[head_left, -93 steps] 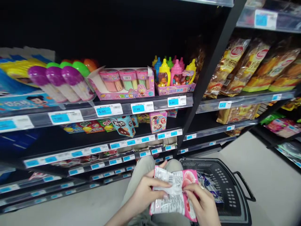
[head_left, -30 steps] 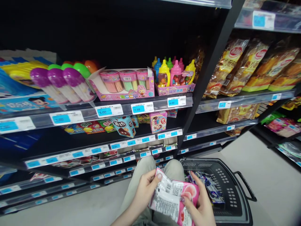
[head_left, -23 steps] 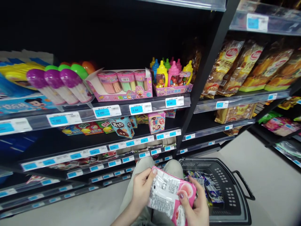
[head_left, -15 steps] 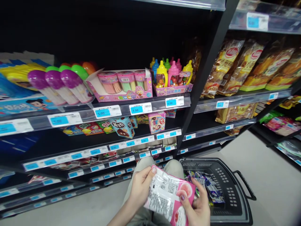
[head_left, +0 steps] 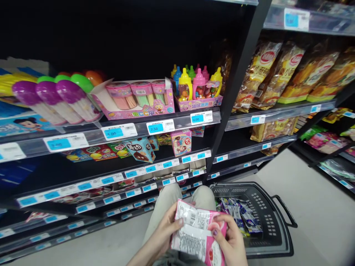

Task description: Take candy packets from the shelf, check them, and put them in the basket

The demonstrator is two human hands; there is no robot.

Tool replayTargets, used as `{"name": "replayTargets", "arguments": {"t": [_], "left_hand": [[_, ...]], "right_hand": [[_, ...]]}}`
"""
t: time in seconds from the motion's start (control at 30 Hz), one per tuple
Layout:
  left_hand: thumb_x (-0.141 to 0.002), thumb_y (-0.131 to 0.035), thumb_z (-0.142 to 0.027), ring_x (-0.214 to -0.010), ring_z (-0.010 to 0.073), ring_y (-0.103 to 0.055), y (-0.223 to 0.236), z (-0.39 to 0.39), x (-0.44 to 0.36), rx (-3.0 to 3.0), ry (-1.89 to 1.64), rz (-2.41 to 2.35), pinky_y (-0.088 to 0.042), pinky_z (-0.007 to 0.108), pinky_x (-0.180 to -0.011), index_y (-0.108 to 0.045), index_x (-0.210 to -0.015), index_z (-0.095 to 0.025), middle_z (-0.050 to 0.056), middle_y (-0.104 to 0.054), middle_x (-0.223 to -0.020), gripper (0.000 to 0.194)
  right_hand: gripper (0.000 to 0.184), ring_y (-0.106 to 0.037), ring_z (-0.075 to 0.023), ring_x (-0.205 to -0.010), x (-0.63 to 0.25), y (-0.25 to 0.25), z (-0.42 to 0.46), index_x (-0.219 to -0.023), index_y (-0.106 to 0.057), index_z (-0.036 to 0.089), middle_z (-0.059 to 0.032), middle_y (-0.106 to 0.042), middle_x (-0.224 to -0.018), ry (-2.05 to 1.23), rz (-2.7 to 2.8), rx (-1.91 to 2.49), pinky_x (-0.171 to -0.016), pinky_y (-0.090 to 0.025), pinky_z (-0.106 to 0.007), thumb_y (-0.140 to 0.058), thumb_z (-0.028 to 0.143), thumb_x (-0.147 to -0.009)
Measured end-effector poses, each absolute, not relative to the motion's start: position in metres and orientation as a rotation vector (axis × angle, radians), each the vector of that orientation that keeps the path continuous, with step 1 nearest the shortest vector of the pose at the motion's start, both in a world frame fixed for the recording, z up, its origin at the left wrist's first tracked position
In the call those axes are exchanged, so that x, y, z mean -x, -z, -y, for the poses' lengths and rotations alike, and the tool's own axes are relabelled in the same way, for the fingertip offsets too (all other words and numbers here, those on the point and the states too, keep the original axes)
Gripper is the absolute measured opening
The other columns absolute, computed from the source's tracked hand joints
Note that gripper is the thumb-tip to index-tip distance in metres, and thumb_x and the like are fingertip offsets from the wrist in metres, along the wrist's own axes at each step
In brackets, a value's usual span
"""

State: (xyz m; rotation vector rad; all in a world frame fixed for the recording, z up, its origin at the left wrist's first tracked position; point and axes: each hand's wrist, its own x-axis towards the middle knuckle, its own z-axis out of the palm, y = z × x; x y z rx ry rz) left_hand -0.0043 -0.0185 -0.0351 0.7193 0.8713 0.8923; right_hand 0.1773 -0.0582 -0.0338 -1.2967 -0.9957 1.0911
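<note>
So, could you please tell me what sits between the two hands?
In the head view, a pink snack packet sits between the left hand and right hand, both holding it.

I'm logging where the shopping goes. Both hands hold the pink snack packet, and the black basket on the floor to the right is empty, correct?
Not quite. In the head view, the left hand and right hand do hold the pink snack packet, but the black basket on the floor to the right already contains blue-and-white packets.
</note>
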Motion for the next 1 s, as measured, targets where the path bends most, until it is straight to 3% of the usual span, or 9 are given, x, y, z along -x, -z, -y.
{"name": "replayTargets", "arguments": {"t": [0.1, 0.2, 0.27, 0.37, 0.47, 0.63, 0.73, 0.87, 1.0], "left_hand": [[-0.067, -0.063, -0.043, -0.08, 0.0191, -0.058, 0.042, 0.025, 0.001, -0.545, -0.899, -0.969, -0.043, 0.029, -0.071, -0.045, -0.119, -0.022, 0.007, -0.062, -0.096, 0.059], [-0.068, -0.062, -0.042, -0.082, 0.0207, -0.057, 0.043, 0.024, 0.0, -0.596, -0.93, -1.042, -0.044, 0.028, -0.071, -0.054, -0.11, -0.016, 0.007, -0.063, -0.093, 0.05], [-0.069, -0.062, -0.041, -0.082, 0.0207, -0.057, 0.041, 0.021, 0.0, -0.633, -0.933, -1.06, -0.043, 0.027, -0.07, -0.059, -0.102, -0.013, 0.007, -0.065, -0.088, 0.043], [-0.069, -0.061, -0.041, -0.08, 0.0195, -0.058, 0.037, 0.018, 0.0, -0.618, -0.933, -1.069, -0.043, 0.025, -0.066, -0.061, -0.095, -0.012, 0.006, -0.065, -0.084, 0.038], [-0.069, -0.061, -0.043, -0.077, 0.0198, -0.058, 0.034, 0.016, -0.003, -0.568, -0.928, -1.064, -0.042, 0.024, -0.063, -0.062, -0.09, -0.011, 0.006, -0.066, -0.08, 0.038], [-0.065, -0.065, -0.042, -0.076, 0.0208, -0.059, 0.032, 0.015, -0.004, -0.506, -0.907, -1.076, -0.042, 0.025, -0.063, -0.062, -0.091, -0.01, 0.007, -0.066, -0.078, 0.04], [-0.065, -0.066, -0.04, -0.073, 0.0204, -0.059, 0.032, 0.014, -0.003, -0.48, -0.9, -1.072, -0.042, 0.025, -0.062, -0.063, -0.092, -0.011, 0.006, -0.067, -0.076, 0.04], [-0.063, -0.067, -0.04, -0.067, 0.0194, -0.06, 0.034, 0.013, -0.003, -0.412, -0.863, -1.048, -0.042, 0.026, -0.061, -0.062, -0.092, -0.01, 0.006, -0.067, -0.071, 0.042], [-0.061, -0.069, -0.038, -0.064, 0.0187, -0.06, 0.035, 0.013, -0.006, -0.382, -0.862, -1.026, -0.042, 0.026, -0.06, -0.062, -0.09, -0.009, 0.006, -0.067, -0.071, 0.042]], "right_hand": [[0.027, -0.058, -0.0157, -0.063, -0.184, 0.034, 0.059, -0.085, -0.057, 0.021, -0.0032, -0.063, -0.08, -1.197, 1.085, 1.238, -0.055, -0.046, -0.023, -0.062, 0.041, -0.067], [0.058, -0.061, -0.0212, -0.075, -0.19, 0.03, 0.062, -0.106, -0.051, 0.023, -0.0064, -0.063, -0.093, -1.442, 1.036, 1.15, -0.066, -0.048, -0.029, -0.068, 0.048, -0.057], [0.067, -0.061, -0.0237, -0.082, -0.195, 0.027, 0.062, -0.115, -0.045, 0.022, -0.009, -0.062, -0.1, -1.591, 1.043, 1.103, -0.072, -0.047, -0.034, -0.07, 0.044, -0.057], [0.053, -0.062, -0.0212, -0.079, -0.201, 0.028, 0.063, -0.116, -0.047, 0.024, -0.0089, -0.063, -0.102, -1.689, 1.082, 1.052, -0.071, -0.047, -0.034, -0.066, 0.033, -0.066], [0.043, -0.062, -0.0198, -0.073, -0.206, 0.035, 0.063, -0.11, -0.055, 0.024, -0.0081, -0.064, -0.101, -1.594, 1.089, 1.121, -0.062, -0.049, -0.031, -0.063, 0.033, -0.069], [0.034, -0.057, -0.015, -0.054, -0.214, 0.038, 0.063, -0.104, -0.062, 0.026, -0.0023, -0.068, -0.068, -1.211, 1.458, 1.327, -0.054, -0.049, -0.026, -0.06, 0.026, -0.07], [0.034, -0.06, -0.0163, -0.06, -0.218, 0.032, 0.063, -0.103, -0.062, 0.032, -0.0023, -0.07, -0.081, -1.03, 1.612, 1.346, -0.062, -0.05, -0.027, -0.06, 0.022, -0.07], [0.051, -0.06, -0.0239, -0.086, -0.22, 0.026, 0.062, -0.107, -0.06, 0.031, -0.0045, -0.065, -0.101, -1.059, 1.645, 1.295, -0.071, -0.051, -0.028, -0.073, 0.024, -0.058], [0.038, -0.06, -0.0232, -0.09, -0.214, 0.022, 0.062, -0.099, -0.065, 0.028, -0.0068, -0.065, -0.097, -1.158, 1.536, 1.216, -0.073, -0.051, -0.028, -0.07, 0.02, -0.062]]}}
